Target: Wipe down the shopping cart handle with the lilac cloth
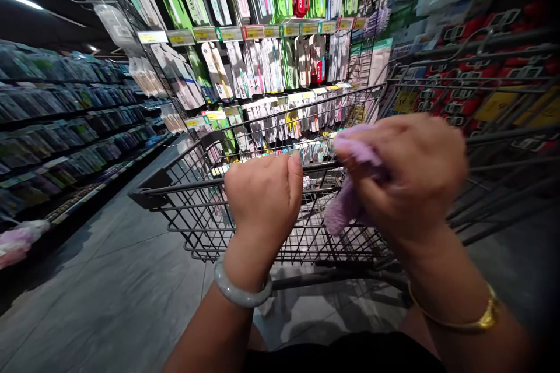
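My left hand [263, 198] is closed in a fist round the handle bar of a black wire shopping cart [184, 210]. My right hand [411, 178] is closed on a soft purple fluffy item [345, 204] and is also at the cart's handle bar, blurred by motion. A pale bangle sits on my left wrist and a gold bracelet on my right. The cart's basket looks empty as far as I can see.
A display rack [271, 58] of hanging packaged goods with yellow price tags stands straight ahead of the cart. Stocked shelves [65, 122] line the left side of the aisle. More wire carts or racks [494, 99] stand to the right. Grey tiled floor [109, 285] stretches left.
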Demonstrator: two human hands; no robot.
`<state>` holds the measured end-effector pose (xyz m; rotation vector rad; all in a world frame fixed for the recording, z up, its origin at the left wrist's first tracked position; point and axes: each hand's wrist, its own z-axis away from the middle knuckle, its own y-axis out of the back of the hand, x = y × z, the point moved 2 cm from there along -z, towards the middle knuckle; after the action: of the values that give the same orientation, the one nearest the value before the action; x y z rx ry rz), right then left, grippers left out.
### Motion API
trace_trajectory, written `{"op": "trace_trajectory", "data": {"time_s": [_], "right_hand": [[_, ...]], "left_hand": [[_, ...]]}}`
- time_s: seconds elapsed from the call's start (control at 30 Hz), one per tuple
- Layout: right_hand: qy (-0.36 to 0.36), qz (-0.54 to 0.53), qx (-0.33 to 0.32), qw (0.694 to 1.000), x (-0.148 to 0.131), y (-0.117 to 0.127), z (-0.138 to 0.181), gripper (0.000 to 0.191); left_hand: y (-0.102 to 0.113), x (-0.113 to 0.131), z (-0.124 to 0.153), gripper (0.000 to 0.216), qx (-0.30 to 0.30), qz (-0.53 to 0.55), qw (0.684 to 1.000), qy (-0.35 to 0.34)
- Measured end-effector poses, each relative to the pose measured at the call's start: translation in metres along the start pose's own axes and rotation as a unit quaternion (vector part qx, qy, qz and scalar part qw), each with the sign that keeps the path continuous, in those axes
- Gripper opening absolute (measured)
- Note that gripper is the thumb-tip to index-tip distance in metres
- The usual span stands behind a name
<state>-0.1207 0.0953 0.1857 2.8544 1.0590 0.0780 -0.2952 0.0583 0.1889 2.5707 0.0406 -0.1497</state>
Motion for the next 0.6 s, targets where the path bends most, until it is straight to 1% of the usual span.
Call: {"op": "trace_trajectory", "data": {"time_s": [0.07, 0.1, 0.13, 0.17, 0.23, 0.33, 0.37, 0.43, 0.5, 0.6], "right_hand": [[0.062, 0.006, -0.018, 0.998, -0.014, -0.006, 0.005, 0.022], [0.084, 0.003, -0.025, 0.996, -0.017, -0.008, 0.006, 0.022], [0.091, -0.005, -0.031, 0.995, -0.016, -0.008, 0.006, 0.022], [0.080, -0.014, -0.036, 0.996, -0.011, -0.006, 0.005, 0.022], [0.031, -0.027, -0.036, 0.998, 0.005, 0.000, 0.000, 0.023], [-0.033, -0.016, -0.008, 0.999, 0.025, 0.008, -0.005, 0.020], [-0.044, -0.006, 0.002, 0.999, 0.026, 0.008, -0.004, 0.019], [-0.045, 0.011, 0.003, 0.999, 0.017, 0.004, -0.001, 0.021], [-0.003, 0.015, 0.001, 1.000, -0.001, -0.003, 0.006, 0.022], [0.086, -0.001, -0.005, 0.996, -0.021, -0.010, 0.013, 0.021]], "left_hand": [[-0.001, -0.001, -0.001, 0.048, -0.006, -0.006, 1.000, 0.005], [-0.001, -0.001, -0.001, 0.049, -0.007, -0.008, 1.000, 0.007], [-0.002, -0.001, -0.001, 0.049, -0.006, -0.009, 1.000, 0.007], [-0.002, -0.001, -0.001, 0.049, -0.005, -0.009, 1.000, 0.006], [-0.003, -0.002, 0.000, 0.050, 0.002, -0.007, 1.000, 0.005], [-0.005, -0.002, 0.000, 0.050, 0.012, -0.003, 1.000, 0.000], [-0.005, -0.002, 0.000, 0.050, 0.013, -0.002, 1.000, -0.001], [-0.006, -0.002, 0.000, 0.050, 0.012, 0.001, 1.000, -0.002], [-0.005, -0.002, 0.001, 0.050, 0.011, 0.001, 1.000, 0.001], [-0.004, -0.002, 0.001, 0.050, 0.008, -0.001, 1.000, 0.004]]}}
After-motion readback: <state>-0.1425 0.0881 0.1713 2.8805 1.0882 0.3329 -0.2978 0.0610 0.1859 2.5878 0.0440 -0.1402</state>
